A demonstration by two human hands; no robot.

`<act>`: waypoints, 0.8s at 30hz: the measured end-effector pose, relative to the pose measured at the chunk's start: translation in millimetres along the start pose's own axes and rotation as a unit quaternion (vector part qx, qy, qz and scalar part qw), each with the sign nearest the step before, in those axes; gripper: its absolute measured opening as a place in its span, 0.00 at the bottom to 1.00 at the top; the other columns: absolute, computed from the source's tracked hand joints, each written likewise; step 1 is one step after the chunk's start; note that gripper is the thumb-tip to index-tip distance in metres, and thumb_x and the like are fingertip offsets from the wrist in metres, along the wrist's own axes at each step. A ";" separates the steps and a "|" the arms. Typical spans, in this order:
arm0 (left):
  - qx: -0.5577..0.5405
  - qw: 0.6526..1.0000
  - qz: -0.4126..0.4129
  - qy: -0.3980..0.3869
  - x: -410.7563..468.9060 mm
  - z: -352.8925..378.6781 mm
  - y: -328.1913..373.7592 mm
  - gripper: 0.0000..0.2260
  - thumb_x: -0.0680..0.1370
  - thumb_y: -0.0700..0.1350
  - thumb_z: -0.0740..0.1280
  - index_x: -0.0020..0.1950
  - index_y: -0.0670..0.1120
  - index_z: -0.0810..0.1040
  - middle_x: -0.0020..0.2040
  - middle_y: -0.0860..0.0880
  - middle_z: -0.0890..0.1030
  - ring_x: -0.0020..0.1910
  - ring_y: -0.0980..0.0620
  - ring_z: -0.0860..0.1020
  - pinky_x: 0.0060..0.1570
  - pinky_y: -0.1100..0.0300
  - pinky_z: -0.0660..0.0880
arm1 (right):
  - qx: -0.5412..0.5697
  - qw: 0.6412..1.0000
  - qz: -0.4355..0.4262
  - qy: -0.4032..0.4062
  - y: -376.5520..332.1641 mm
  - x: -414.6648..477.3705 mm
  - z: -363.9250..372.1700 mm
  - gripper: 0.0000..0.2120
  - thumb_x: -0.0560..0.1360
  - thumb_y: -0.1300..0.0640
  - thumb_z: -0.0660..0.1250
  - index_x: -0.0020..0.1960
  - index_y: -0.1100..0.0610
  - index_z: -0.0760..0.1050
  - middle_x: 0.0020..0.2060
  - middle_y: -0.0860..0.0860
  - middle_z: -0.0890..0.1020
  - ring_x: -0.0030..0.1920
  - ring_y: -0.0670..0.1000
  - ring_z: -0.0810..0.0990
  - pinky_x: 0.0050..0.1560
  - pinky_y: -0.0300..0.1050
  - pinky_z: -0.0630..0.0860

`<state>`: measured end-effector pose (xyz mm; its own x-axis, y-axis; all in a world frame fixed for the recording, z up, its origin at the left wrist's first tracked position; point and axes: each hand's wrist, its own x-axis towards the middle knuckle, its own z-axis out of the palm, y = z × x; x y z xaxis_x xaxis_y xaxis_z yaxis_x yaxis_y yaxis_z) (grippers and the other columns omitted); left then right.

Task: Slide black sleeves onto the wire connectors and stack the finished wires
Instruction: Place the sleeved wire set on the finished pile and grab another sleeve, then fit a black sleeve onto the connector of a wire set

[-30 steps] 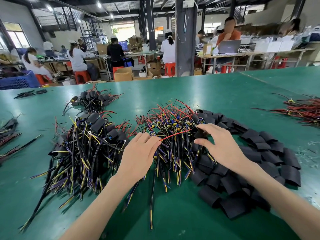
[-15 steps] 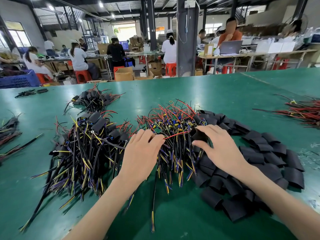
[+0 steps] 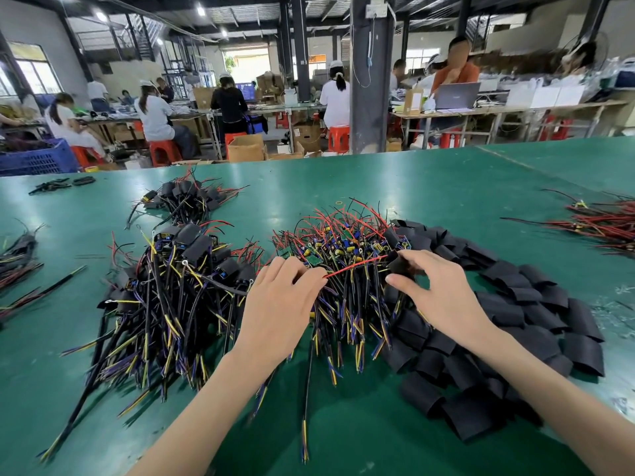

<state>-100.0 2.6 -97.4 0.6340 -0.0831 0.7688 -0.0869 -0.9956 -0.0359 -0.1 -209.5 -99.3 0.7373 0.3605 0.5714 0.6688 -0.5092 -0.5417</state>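
Black sleeve (image 3: 398, 266) sits pinched btw thumb & fingers of right hand (image 3: 443, 297), w/ a red wire (image 3: 355, 266) reaching from it to left hand (image 3: 278, 310), which pinches its other end, both over the unsleeved wire pile (image 3: 343, 242); loose sleeves (image 3: 536, 304) right of right hand, sleeved wires (image 3: 178, 269) left of left hand, on green table (image 3: 446, 201).

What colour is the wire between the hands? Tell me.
Red. Head view: left hand pinches the wire, right hand holds a black sleeve.
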 end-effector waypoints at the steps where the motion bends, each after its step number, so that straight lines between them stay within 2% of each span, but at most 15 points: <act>1: 0.000 1.000 0.006 0.000 -0.1 0.1 -0.2 0.12 0.79 0.47 0.59 0.48 0.45 0.82 0.39 0.47 0.76 0.38 0.44 0.74 0.40 0.52 0.73 | 0.002 1.000 0.006 -0.001 0.8 0.2 0.3 0.15 0.71 0.51 0.72 0.56 0.55 0.78 0.45 0.43 0.77 0.47 0.47 0.77 0.54 0.43 0.72; 6: 0.000 1.000 0.023 -0.001 -0.3 3.2 -2.4 0.12 0.78 0.47 0.59 0.48 0.46 0.82 0.40 0.48 0.76 0.40 0.47 0.70 0.43 0.56 0.68 | 0.002 1.000 0.000 -0.031 2.1 1.6 -3.5 0.20 0.71 0.52 0.72 0.61 0.55 0.77 0.53 0.48 0.80 0.54 0.51 0.77 0.59 0.48 0.71; 8: 0.000 0.999 0.033 -0.011 -0.4 4.1 -2.5 0.13 0.78 0.48 0.59 0.48 0.46 0.82 0.40 0.48 0.77 0.41 0.48 0.69 0.43 0.56 0.67 | -0.020 0.997 -0.055 -0.049 -2.4 0.3 -5.9 0.20 0.70 0.53 0.73 0.60 0.56 0.77 0.51 0.47 0.79 0.54 0.54 0.75 0.59 0.52 0.70; 11: -0.011 0.997 0.064 -0.051 -0.7 4.2 0.0 0.13 0.78 0.48 0.58 0.53 0.46 0.81 0.44 0.48 0.77 0.43 0.46 0.74 0.45 0.55 0.69 | -0.128 0.977 -0.164 -0.056 -11.7 -2.3 -7.2 0.19 0.69 0.53 0.73 0.58 0.58 0.78 0.51 0.49 0.80 0.56 0.55 0.73 0.58 0.57 0.70; 13: -0.087 0.990 0.064 -0.091 -3.1 4.5 6.4 0.15 0.77 0.45 0.60 0.62 0.44 0.73 0.52 0.46 0.75 0.49 0.46 0.73 0.51 0.55 0.69 | -0.185 0.956 -0.217 -0.073 -20.7 -3.9 -5.8 0.19 0.69 0.52 0.73 0.57 0.60 0.79 0.52 0.52 0.80 0.57 0.59 0.75 0.58 0.57 0.72; 16: -0.224 0.962 0.057 -0.147 -7.1 4.7 19.0 0.31 0.69 0.32 0.62 0.71 0.46 0.58 0.62 0.45 0.66 0.54 0.46 0.71 0.55 0.56 0.70 | -0.213 0.935 -0.260 -0.110 -34.4 -9.0 2.6 0.20 0.71 0.53 0.73 0.59 0.61 0.77 0.52 0.56 0.79 0.53 0.61 0.77 0.55 0.56 0.75; 18: -0.269 0.949 0.057 -0.153 -8.9 5.6 22.9 0.38 0.66 0.27 0.60 0.72 0.49 0.54 0.64 0.44 0.62 0.54 0.47 0.71 0.52 0.58 0.72 | -0.221 0.929 -0.264 -0.133 -38.4 -13.9 7.9 0.20 0.73 0.53 0.71 0.60 0.61 0.75 0.50 0.56 0.78 0.47 0.59 0.78 0.49 0.54 0.77; 19: -0.282 0.946 0.054 -0.148 -9.3 6.2 22.0 0.39 0.66 0.26 0.60 0.73 0.51 0.53 0.65 0.46 0.61 0.55 0.48 0.72 0.54 0.62 0.72 | -0.226 0.927 -0.262 -0.142 -38.8 -15.1 8.9 0.19 0.73 0.53 0.70 0.60 0.61 0.74 0.49 0.56 0.78 0.45 0.58 0.78 0.47 0.54 0.77; 21: -0.306 0.940 0.031 -0.149 -9.0 5.4 17.8 0.39 0.69 0.27 0.63 0.72 0.55 0.53 0.64 0.52 0.59 0.56 0.52 0.72 0.58 0.70 0.67 | -0.221 0.929 -0.249 -0.162 -37.0 -14.6 9.2 0.19 0.76 0.51 0.67 0.62 0.61 0.72 0.49 0.55 0.76 0.47 0.57 0.76 0.50 0.51 0.75; 22: -0.313 0.937 0.013 -0.154 -8.6 5.1 15.2 0.39 0.71 0.29 0.65 0.72 0.57 0.53 0.64 0.55 0.60 0.56 0.54 0.73 0.59 0.70 0.66 | -0.208 0.934 -0.234 -0.173 -34.1 -14.0 9.5 0.19 0.77 0.50 0.64 0.63 0.60 0.70 0.51 0.54 0.74 0.50 0.55 0.74 0.54 0.49 0.72; 24: -0.292 0.943 -0.017 -0.162 -8.3 6.4 8.5 0.35 0.72 0.36 0.69 0.72 0.56 0.56 0.65 0.55 0.65 0.60 0.55 0.71 0.63 0.64 0.65 | -0.192 0.940 -0.216 -0.181 -28.1 -13.0 9.9 0.21 0.79 0.48 0.58 0.67 0.58 0.65 0.54 0.52 0.71 0.55 0.53 0.71 0.58 0.45 0.67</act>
<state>-101.0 -5.6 -108.2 0.8374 -0.1542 0.5244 -0.4096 -0.8124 0.4151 -27.5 -192.2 -97.6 0.4352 0.8052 0.4028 0.8806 -0.4738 -0.0041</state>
